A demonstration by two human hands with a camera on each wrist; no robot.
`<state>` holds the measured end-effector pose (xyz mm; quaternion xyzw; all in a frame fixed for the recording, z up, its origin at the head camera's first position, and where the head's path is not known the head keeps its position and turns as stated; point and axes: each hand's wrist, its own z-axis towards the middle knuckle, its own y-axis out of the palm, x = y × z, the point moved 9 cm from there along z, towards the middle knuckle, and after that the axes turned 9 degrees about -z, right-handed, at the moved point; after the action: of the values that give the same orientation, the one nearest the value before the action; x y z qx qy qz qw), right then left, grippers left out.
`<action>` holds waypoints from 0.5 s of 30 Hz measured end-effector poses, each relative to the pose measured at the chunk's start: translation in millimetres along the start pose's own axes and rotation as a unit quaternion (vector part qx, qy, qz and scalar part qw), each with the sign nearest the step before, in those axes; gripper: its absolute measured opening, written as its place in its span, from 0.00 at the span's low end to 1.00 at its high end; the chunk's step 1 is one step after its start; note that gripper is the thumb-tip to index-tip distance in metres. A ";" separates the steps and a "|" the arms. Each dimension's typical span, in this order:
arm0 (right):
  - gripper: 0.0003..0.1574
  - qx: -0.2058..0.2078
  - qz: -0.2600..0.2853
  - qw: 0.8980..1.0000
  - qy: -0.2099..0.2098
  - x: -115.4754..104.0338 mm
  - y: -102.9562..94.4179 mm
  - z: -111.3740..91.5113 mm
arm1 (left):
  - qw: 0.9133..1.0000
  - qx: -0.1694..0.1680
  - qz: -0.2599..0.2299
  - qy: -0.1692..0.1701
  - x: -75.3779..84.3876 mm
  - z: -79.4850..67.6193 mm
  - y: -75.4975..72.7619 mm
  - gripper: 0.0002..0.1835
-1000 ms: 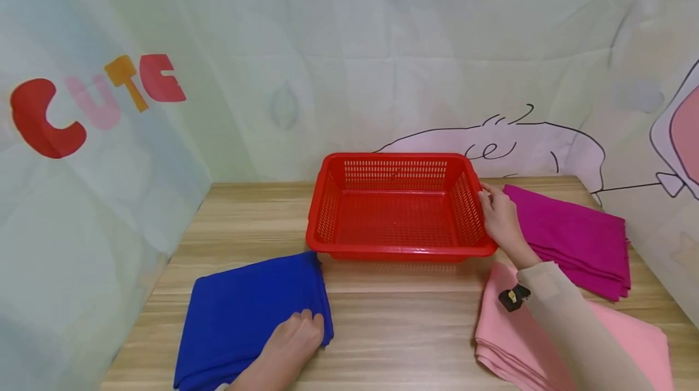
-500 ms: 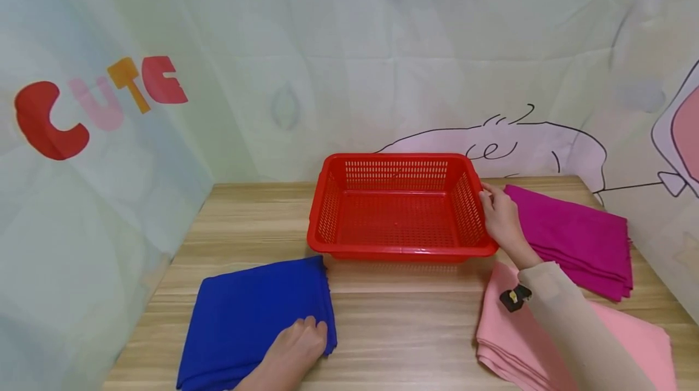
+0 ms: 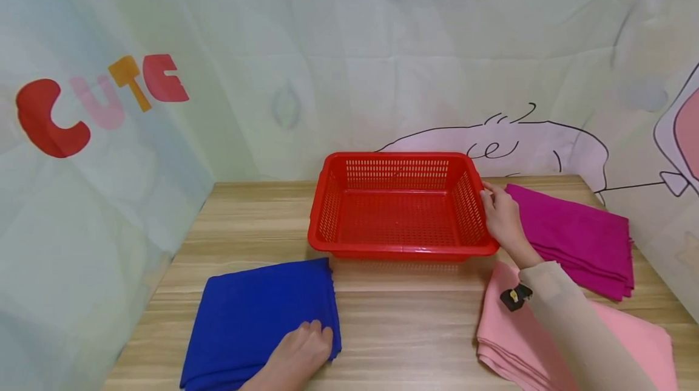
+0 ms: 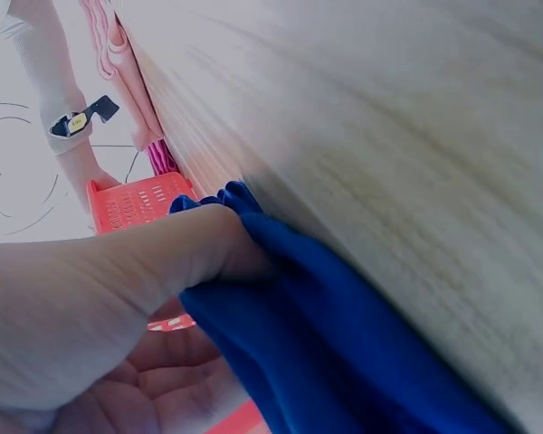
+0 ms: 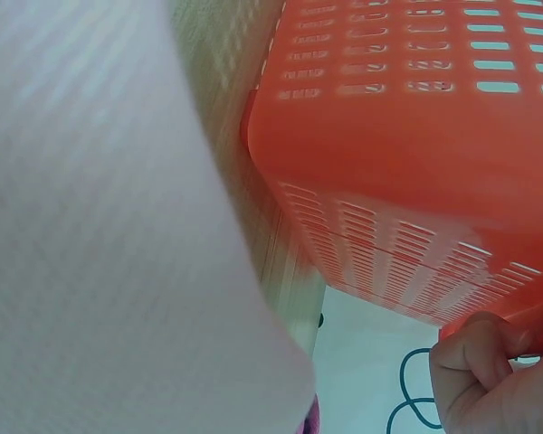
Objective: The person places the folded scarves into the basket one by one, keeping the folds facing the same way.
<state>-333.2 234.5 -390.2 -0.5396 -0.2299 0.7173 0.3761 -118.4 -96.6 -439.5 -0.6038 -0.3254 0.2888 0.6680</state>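
Observation:
A folded blue cloth (image 3: 262,312) lies at the front left of the wooden table. My left hand (image 3: 301,348) grips its right edge; in the left wrist view the thumb (image 4: 199,240) presses onto the blue fabric (image 4: 317,344), with the other fingers partly hidden beneath. Further back stands a red plastic basket (image 3: 401,250) with slotted walls and nothing inside. My right hand (image 3: 503,216) holds the rim at its right end. From the right wrist, curled fingers (image 5: 484,353) show at the rim of the basket (image 5: 389,145).
Right of the basket lies a folded magenta cloth (image 3: 579,239). Nearer, a folded pink cloth (image 3: 519,336) lies partly under the right forearm. A printed curtain (image 3: 349,63) hangs behind the table (image 3: 393,324) and along both sides.
The blue cloth has slid slightly to the right along with my left hand. My right hand and the basket look unchanged.

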 end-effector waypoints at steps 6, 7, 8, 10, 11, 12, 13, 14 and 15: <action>0.24 -0.002 0.000 1.000 0.003 -0.5 0.2 0.3 | 1.000 -0.029 -0.004 0.010 3.0 2.7 3.1 0.09; 0.24 -0.002 0.000 1.000 0.002 -1.0 0.3 0.3 | 0.999 -0.035 -0.005 0.012 3.8 3.1 3.7 0.09; 0.24 -0.003 0.000 1.000 0.002 -1.1 0.5 0.3 | 0.999 -0.042 -0.010 0.014 4.7 3.5 4.5 0.10; 0.24 -0.003 0.001 1.000 0.002 -1.7 0.6 0.1 | 0.999 -0.049 -0.010 0.021 6.9 4.5 4.9 0.09; 0.24 -0.004 0.000 1.000 0.003 -1.6 0.7 0.0 | 0.998 -0.054 -0.012 0.023 8.0 5.1 5.2 0.10; 0.24 -0.003 0.000 1.000 0.003 -1.4 0.6 0.0 | 0.998 -0.058 -0.013 0.024 9.1 5.7 5.2 0.11; 0.24 -0.003 0.000 1.000 0.003 -1.3 0.4 0.0 | 0.998 -0.062 -0.014 0.026 10.1 6.5 5.5 0.11; 0.24 -0.002 0.000 1.000 0.004 -1.0 0.2 0.2 | 0.997 -0.064 -0.013 0.028 11.2 7.4 5.4 0.11; 0.24 -0.001 0.001 1.000 0.003 -0.8 0.0 0.4 | 0.997 -0.065 -0.012 0.030 12.2 8.4 5.3 0.12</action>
<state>-333.5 233.9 -389.6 -0.5425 -0.2289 0.7156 0.3756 -117.3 -81.3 -443.3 -0.6505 -0.3305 0.2410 0.6400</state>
